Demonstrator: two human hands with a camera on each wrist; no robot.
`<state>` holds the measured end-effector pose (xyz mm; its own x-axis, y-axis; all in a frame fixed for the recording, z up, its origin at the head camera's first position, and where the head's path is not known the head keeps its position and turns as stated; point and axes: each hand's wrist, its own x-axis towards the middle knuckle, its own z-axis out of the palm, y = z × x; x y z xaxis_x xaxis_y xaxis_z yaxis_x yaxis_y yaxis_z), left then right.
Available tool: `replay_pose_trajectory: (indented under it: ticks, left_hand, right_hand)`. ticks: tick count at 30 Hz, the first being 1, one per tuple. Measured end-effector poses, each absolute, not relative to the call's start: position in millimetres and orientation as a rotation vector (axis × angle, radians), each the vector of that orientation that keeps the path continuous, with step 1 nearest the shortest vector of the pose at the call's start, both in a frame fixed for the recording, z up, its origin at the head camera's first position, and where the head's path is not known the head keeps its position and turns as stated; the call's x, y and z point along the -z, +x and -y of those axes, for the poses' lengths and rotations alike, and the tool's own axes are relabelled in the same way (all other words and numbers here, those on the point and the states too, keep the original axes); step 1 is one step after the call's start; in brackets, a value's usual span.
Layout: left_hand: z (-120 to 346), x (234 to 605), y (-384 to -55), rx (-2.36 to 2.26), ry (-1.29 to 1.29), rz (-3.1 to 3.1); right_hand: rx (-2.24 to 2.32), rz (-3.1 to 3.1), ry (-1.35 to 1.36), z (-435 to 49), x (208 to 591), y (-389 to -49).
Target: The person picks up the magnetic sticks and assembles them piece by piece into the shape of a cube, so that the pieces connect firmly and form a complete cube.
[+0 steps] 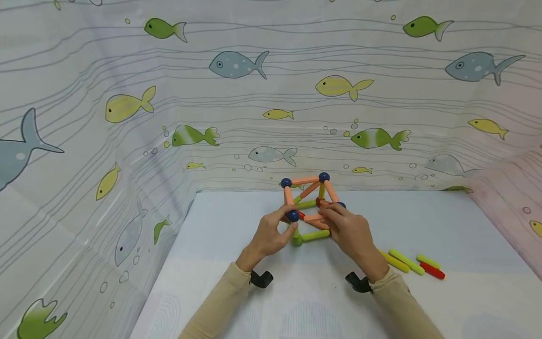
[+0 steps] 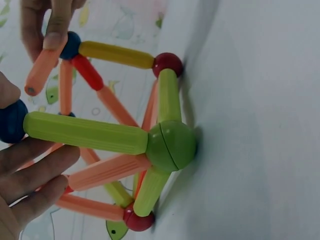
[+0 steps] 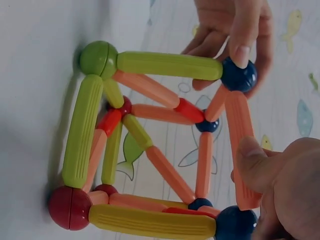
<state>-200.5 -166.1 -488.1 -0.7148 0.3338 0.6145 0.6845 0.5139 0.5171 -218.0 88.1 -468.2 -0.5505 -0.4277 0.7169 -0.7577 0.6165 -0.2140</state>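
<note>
A frame of magnetic rods and balls stands on the table, its upper corners blue balls and its lower ones green and red. My left hand [image 1: 268, 234] holds the near-left blue ball [image 1: 293, 216] between thumb and fingers. A green rod [image 2: 85, 131] runs from that ball down to the green ball [image 2: 171, 146]. With my right hand [image 1: 349, 230] I pinch an orange rod [image 3: 244, 150] along the near top side. One end lies by the near-right blue ball [image 2: 70, 46]; the left wrist view shows a small gap at the other end.
Several loose rods lie right of my right forearm, among them a yellow rod [image 1: 395, 262], a long green rod [image 1: 406, 262] and a red rod [image 1: 432, 270]. Behind the white table [image 1: 220, 212] rises a fish-patterned sheet [image 1: 237, 108], which also covers the left and right sides.
</note>
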Motion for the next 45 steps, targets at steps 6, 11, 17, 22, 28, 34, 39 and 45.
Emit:
replay_pose_trajectory:
  ticks: [6,11,17,22,28,34,39,45]
  left_hand:
    - [166.3,490.0,-203.1,1.084,-0.861,2.307]
    - [164.5,492.1,-204.9,1.087,-0.848,2.309]
    - [163.2,490.7,-203.5,1.091,-0.823,2.326]
    - [162.0,490.5,-202.4,1.083,-0.809,2.334]
    - [159.9,492.4,-202.4,1.072,-0.795,2.339]
    - [157.2,496.4,-201.5,1.04,-0.799,2.343]
    - [155.6,496.8,-200.5,1.055,-0.79,2.348]
    - [154.6,497.8,-199.3,1.043,-0.775,2.379]
  right_hand:
    - [-0.676,2.203,0.9,-80.5,469.3,-221.6]
    - [-0.663,2.193,0.89,-75.6,470.5,-224.8]
    - [-0.621,2.201,0.877,-72.2,471.1,-224.4]
    - [-0.716,2.148,0.951,-78.4,466.1,-226.2]
    - [-0.898,2.176,0.821,-113.4,457.7,-237.7]
    - [-1.056,2.522,0.882,-135.8,465.4,-250.2]
    - [-1.161,2.598,0.962,-135.5,471.9,-255.5]
    - [-1.191,2.585,0.982,-135.3,473.6,-254.6]
